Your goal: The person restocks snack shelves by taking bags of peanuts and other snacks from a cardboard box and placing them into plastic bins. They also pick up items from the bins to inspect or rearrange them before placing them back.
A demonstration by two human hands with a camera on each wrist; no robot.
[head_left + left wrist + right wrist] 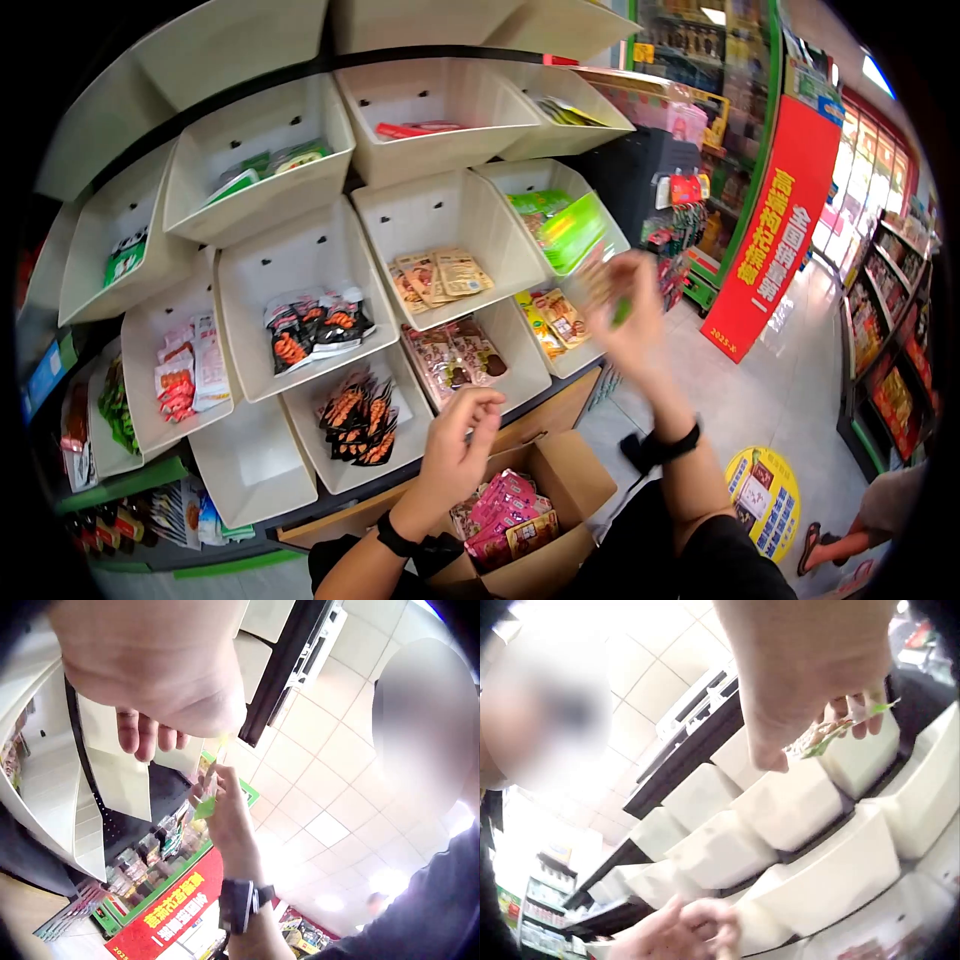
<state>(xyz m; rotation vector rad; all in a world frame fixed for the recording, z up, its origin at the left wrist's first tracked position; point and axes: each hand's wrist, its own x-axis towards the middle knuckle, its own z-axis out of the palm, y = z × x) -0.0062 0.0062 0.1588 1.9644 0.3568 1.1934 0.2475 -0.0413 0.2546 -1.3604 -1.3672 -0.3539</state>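
Observation:
My right hand (pixel 632 315) is raised at the right, in front of the bin with green snack packets (pixel 575 232). It holds a small snack packet (pixel 825 741) with clear film and green edges between thumb and fingers. The hand hides most of that packet in the head view; a green bit shows below the fingers. My left hand (pixel 460 445) hovers above an open cardboard box (pixel 578 482), its fingers loosely bent around nothing. Inside the box lie pink snack packets (pixel 505 505).
Rows of white bins (pixel 440 195) hold several kinds of snack packets. Right of them stands a dark hanging rack (pixel 650 165), and beyond it a red banner (pixel 775 235). A yellow round floor sticker (pixel 762 500) lies near another person's leg (pixel 845 545).

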